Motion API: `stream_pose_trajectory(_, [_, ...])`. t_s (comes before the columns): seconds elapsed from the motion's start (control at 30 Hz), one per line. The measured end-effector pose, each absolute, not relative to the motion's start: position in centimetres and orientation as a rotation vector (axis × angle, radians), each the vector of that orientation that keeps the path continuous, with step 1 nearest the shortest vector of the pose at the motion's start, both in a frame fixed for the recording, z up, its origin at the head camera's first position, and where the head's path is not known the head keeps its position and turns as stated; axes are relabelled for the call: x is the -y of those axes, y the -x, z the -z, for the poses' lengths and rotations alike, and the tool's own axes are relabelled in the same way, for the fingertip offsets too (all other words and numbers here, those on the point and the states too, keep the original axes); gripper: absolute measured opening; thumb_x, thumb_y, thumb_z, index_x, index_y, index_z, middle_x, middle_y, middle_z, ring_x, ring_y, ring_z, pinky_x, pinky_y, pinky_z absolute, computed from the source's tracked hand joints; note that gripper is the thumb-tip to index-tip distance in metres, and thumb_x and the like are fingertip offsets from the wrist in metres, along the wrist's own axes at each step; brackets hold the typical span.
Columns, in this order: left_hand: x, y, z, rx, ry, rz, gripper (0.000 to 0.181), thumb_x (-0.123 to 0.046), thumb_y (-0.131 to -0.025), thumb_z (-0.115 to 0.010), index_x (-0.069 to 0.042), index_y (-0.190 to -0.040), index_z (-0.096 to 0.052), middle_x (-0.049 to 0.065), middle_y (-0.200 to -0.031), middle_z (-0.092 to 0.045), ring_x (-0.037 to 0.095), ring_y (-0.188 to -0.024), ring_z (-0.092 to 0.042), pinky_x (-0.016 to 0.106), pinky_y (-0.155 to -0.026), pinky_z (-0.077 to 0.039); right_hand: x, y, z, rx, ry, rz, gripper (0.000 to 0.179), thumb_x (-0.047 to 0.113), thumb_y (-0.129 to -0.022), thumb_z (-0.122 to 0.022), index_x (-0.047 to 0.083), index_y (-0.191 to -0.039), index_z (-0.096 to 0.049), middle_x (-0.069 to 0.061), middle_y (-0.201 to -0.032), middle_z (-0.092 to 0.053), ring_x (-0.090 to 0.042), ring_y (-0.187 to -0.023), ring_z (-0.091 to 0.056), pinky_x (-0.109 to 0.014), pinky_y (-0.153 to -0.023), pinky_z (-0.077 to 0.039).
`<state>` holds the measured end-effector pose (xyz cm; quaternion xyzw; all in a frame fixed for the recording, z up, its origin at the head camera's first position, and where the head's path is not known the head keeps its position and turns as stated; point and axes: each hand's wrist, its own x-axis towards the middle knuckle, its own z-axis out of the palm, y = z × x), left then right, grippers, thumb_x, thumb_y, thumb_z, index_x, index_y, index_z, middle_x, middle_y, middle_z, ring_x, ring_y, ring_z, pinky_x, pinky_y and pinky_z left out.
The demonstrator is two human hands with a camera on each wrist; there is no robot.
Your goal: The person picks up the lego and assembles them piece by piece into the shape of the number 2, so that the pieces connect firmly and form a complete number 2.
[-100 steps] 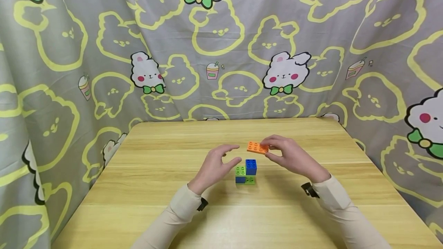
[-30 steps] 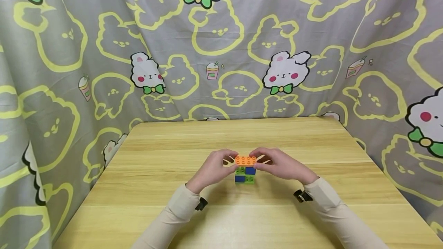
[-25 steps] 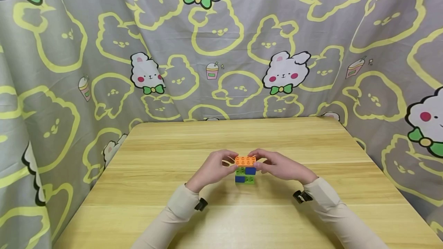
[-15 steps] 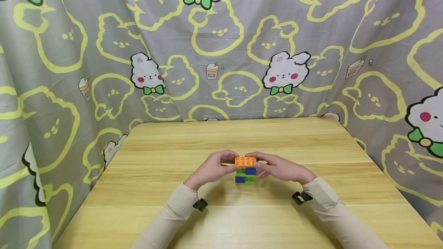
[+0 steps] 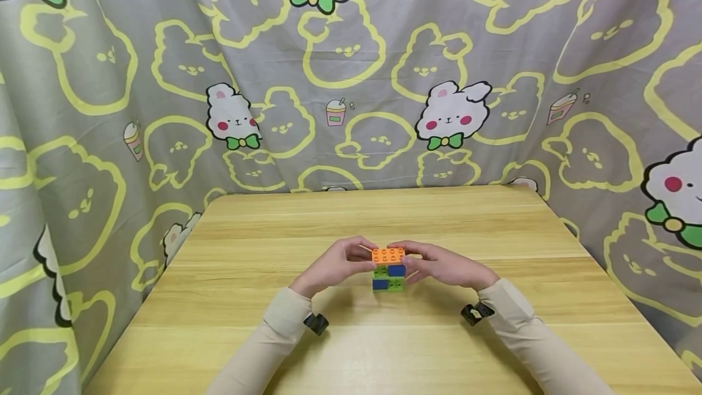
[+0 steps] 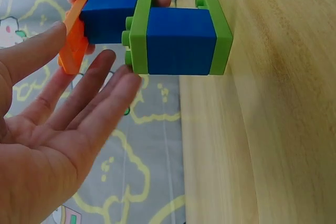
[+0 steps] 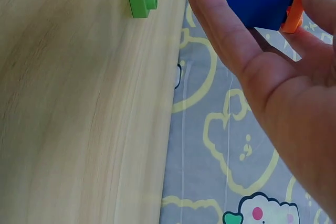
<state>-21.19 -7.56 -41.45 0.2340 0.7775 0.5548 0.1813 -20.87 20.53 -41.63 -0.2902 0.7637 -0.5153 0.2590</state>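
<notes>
A small tower of toy building bricks stands at mid-table. Its thin orange brick (image 5: 388, 255) lies across the top, studs up. The left wrist view shows an upper blue brick (image 6: 113, 17) under the orange one's right part, then a thin green brick (image 6: 140, 40), a lower blue brick (image 6: 181, 40) and a green base brick (image 6: 221, 35). Below the orange brick's left part is a gap. My left hand (image 5: 331, 266) pinches its left end between thumb and forefinger, other fingers spread. My right hand (image 5: 450, 266) pinches the right end, its other fingers extended beside the upper blue brick.
The wooden table (image 5: 263, 224) reaches back to a grey patterned curtain (image 5: 362, 53) that also hangs at both sides. Dark devices sit at the wrists, the left device (image 5: 316, 323) and the right device (image 5: 477, 313), under beige sleeves.
The orange brick, earlier in my right hand behind and right of the tower, has come down onto its top. My left hand has closed in and taken its left end. Lately both hands shift only slightly.
</notes>
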Motion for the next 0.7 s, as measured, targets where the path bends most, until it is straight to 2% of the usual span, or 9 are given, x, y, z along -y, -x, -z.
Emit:
stream_pose_trajectory(0.23, [7.49, 21.21, 41.55, -2.196, -0.655, -1.575, 0.027, -0.016, -0.097, -0.072, -0.01, -0.123, -0.066, 0.01, -0.117, -0.074, 0.019, -0.109, -0.07, 0.036, -0.094, -0.057, -20.69, 21.02, 41.74, -2.05, 0.823, 1.41, 0.05, 0.031, -0.112, -0.044, 0.01, -0.157, -0.038, -0.022, -0.143, -0.053, -0.041, -0.115, -0.066, -0.055, -0.098, -0.053])
stream_pose_trajectory(0.47, [7.43, 21.23, 41.51, -2.18, -0.648, -1.592, 0.026, -0.014, -0.097, -0.071, -0.009, -0.122, -0.066, 0.01, -0.116, -0.074, 0.02, -0.109, -0.07, 0.036, -0.095, -0.057, -20.74, 21.05, 41.76, -2.066, 0.809, 1.405, 0.049, 0.033, -0.111, -0.044, 0.014, -0.156, -0.039, -0.019, -0.139, -0.057, -0.04, -0.111, -0.068, -0.054, -0.099, -0.053])
stream_pose_trajectory(0.7, [7.44, 21.16, 41.41, -2.174, -0.649, -1.595, 0.026, -0.013, -0.097, -0.071, -0.008, -0.123, -0.066, 0.011, -0.116, -0.075, 0.02, -0.108, -0.071, 0.036, -0.095, -0.057, -20.73, 21.12, 41.87, -2.064, 0.83, 1.411, 0.051, 0.033, -0.111, -0.045, 0.012, -0.157, -0.039, -0.021, -0.14, -0.057, -0.038, -0.113, -0.068, -0.053, -0.099, -0.053])
